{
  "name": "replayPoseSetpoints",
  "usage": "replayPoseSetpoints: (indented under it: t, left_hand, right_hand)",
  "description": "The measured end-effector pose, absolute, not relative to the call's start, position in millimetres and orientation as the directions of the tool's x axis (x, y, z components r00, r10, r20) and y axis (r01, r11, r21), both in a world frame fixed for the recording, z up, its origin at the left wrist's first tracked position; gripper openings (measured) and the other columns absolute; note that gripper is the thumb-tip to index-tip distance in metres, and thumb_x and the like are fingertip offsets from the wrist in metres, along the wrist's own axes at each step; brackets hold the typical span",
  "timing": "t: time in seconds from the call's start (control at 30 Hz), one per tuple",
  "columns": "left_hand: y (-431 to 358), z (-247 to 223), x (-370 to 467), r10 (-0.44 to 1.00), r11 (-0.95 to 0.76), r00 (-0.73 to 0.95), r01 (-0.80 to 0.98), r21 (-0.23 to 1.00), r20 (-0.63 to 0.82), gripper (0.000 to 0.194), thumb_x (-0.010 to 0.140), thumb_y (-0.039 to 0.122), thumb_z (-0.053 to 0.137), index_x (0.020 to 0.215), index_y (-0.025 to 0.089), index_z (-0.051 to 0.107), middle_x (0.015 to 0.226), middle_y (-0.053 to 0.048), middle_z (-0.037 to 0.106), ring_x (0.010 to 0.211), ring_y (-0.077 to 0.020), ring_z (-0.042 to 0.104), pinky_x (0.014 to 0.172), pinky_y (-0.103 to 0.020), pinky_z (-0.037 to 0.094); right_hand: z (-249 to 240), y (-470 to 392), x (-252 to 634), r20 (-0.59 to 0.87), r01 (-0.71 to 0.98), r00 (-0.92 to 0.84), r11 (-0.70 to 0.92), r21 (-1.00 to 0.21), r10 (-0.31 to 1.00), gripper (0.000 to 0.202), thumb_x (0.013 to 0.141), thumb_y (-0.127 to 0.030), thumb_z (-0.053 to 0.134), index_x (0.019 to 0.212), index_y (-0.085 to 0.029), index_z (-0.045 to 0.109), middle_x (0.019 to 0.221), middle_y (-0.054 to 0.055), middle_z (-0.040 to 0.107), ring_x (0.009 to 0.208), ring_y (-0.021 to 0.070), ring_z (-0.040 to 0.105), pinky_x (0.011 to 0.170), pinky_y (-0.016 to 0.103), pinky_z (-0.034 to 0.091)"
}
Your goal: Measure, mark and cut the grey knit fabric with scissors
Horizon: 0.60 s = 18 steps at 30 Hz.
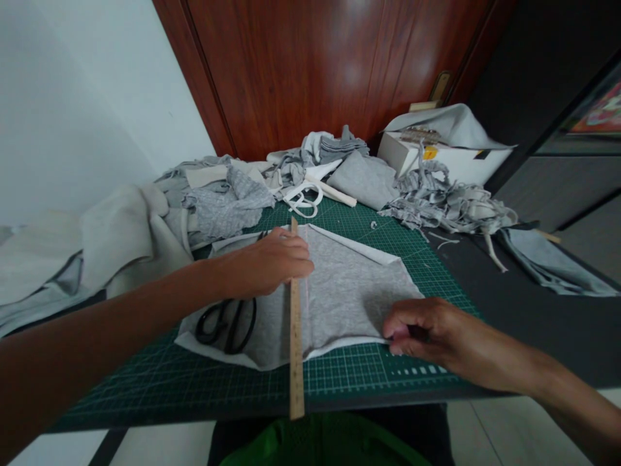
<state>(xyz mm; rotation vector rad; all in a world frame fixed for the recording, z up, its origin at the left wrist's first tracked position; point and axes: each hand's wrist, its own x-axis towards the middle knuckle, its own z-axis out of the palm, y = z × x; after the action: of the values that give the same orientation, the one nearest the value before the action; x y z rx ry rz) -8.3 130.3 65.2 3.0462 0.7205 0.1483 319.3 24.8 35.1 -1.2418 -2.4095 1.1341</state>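
A piece of grey knit fabric lies flat with its pale edges rolled or folded over. Across its middle runs a wooden ruler, whose near end sticks out past the table's front edge. My left hand is closed over the ruler's upper part, fingers curled around it. At the fabric's near right corner, my right hand pinches the edge between thumb and fingers. Black-handled scissors rest on the fabric's left part; their blades are partly hidden under my left hand and forearm.
Under the fabric is a green cutting mat with a white grid. Heaped cloth fills the left and back. White-handled scissors lie behind the fabric. A white box and tangled fabric strips stand back right, with folded cloth nearby.
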Motion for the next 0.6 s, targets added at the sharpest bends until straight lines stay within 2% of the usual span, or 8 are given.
replayPoseSetpoints:
  t: [0.07, 0.13, 0.23, 0.37, 0.6]
  left_hand:
    - [132, 68, -8, 0.396, -0.918, 0.918, 0.396, -0.004, 0.001, 0.021, 0.082, 0.002, 0.049, 0.083, 0.023, 0.054, 0.091, -0.003, 0.067, 0.096, -0.0247, 0.063, 0.107, -0.047, 0.031]
    - [131, 71, -6, 0.402, -0.915, 0.915, 0.402, 0.009, -0.012, 0.022, 0.084, 0.001, 0.045, 0.084, 0.022, 0.051, 0.088, -0.002, 0.065, 0.091, -0.0234, 0.061, 0.105, -0.047, 0.030]
    - [122, 77, 0, 0.502, -0.859, 0.864, 0.494, 0.132, 0.032, 0.019, 0.089, 0.006, 0.046, 0.083, 0.023, 0.048, 0.084, 0.000, 0.062, 0.081, -0.0207, 0.058, 0.085, -0.037, 0.036]
    - [101, 82, 13, 0.680, -0.700, 0.733, 0.646, 0.303, 0.006, 0.011, 0.090, 0.013, 0.054, 0.087, 0.023, 0.052, 0.083, 0.001, 0.063, 0.077, -0.0190, 0.057, 0.068, -0.033, 0.032]
    - [82, 62, 33, 0.740, -0.570, 0.670, 0.667, 0.479, -0.053, 0.012, 0.091, 0.013, 0.051, 0.092, 0.022, 0.058, 0.085, 0.001, 0.064, 0.079, -0.0193, 0.059, 0.069, -0.033, 0.035]
  right_hand:
    - [34, 24, 319, -0.154, 0.617, -0.622, 0.360, -0.700, 0.768, 0.021, 0.102, -0.034, 0.061, 0.088, -0.020, 0.068, 0.081, 0.000, 0.065, 0.072, 0.0145, 0.057, 0.064, 0.026, 0.040]
    - [34, 23, 319, -0.148, 0.630, -0.612, 0.365, -0.685, 0.777, 0.018, 0.101, -0.032, 0.062, 0.087, -0.020, 0.066, 0.080, -0.001, 0.063, 0.071, 0.0141, 0.054, 0.063, 0.026, 0.039]
    - [37, 22, 319, -0.134, 0.633, -0.603, 0.370, -0.680, 0.786, 0.017, 0.101, -0.031, 0.062, 0.087, -0.021, 0.063, 0.080, -0.001, 0.060, 0.070, 0.0140, 0.053, 0.063, 0.026, 0.039]
    - [41, 23, 328, -0.154, 0.617, -0.611, 0.346, -0.707, 0.777, 0.022, 0.102, -0.033, 0.061, 0.083, -0.021, 0.058, 0.083, 0.000, 0.062, 0.072, 0.0149, 0.056, 0.064, 0.026, 0.042]
    - [43, 25, 357, -0.273, 0.696, -0.510, 0.204, -0.689, 0.816, 0.021, 0.097, -0.040, 0.068, 0.087, -0.022, 0.065, 0.076, -0.002, 0.060, 0.069, 0.0161, 0.055, 0.060, 0.027, 0.039]
